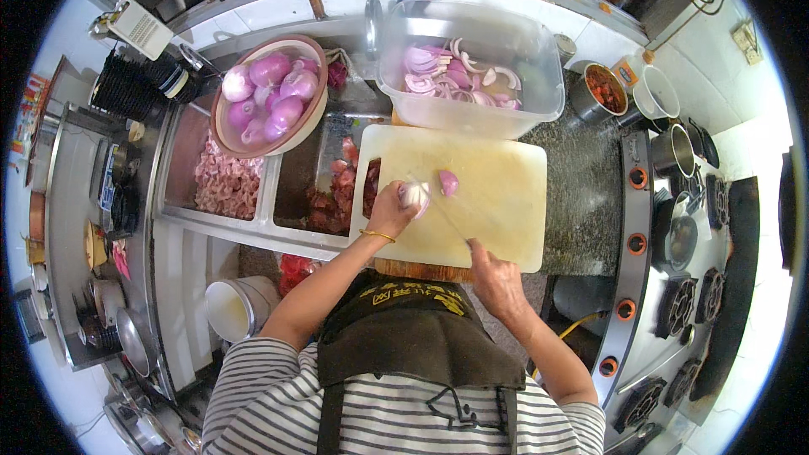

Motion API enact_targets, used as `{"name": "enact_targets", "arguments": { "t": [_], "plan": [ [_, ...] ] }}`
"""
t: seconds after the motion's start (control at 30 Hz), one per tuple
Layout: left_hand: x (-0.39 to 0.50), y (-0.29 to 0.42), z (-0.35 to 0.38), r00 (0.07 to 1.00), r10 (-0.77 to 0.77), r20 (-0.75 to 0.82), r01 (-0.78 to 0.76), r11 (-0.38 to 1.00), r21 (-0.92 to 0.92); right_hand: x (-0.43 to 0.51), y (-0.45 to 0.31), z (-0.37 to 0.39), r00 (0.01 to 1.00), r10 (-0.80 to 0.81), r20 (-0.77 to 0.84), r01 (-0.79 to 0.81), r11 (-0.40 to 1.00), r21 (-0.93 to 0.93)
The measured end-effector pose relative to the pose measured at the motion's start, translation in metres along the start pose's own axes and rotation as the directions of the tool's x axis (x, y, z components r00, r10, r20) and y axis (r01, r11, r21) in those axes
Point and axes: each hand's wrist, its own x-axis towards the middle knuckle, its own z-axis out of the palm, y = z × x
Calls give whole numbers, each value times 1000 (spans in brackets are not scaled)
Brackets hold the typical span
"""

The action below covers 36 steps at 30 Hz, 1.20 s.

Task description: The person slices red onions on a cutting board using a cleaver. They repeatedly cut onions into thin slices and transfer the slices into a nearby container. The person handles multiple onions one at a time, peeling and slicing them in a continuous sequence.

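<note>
On the pale plastic cutting board [493, 215], my left hand [390, 210] grips a peeled piece of red onion [414, 197] near the board's left side. My right hand [498, 278] is closed around the handle of a kitchen knife [450, 221]. Its thin blade points up and left, its far end at the onion piece; motion blur hides whether it touches. A cut onion wedge [448, 182] lies apart, to the right of the blade. Behind the board stands a clear plastic tub [531, 98] holding sliced onion [461, 79].
A bowl [316, 110] of peeled onions [268, 85] rests over the sink's left side. Cut meat [229, 180] fills the left basin; redder meat [341, 183] lies in the other. Right of the dark counter [569, 202] is a gas stove [682, 303]. A white bucket [229, 313] stands below left.
</note>
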Motion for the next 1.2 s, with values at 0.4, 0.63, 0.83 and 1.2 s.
{"name": "enact_targets", "arguments": {
  "t": [0.4,0.63,0.83,1.2],
  "plan": [
    [-2,4,24,983,155,-97,-172,963,-207,23,-27,32,998,56,27,-52,987,-155],
    [1,-15,17,998,46,40,-51,993,110,33,4,19,979,203,-12,-191,940,283],
    [9,-18,9,996,-28,80,18,993,118,23,38,14,847,334,414,-523,386,760],
    [-2,0,7,985,143,101,-160,969,188,32,49,39,777,181,603,-593,-109,798]
  ]
}}
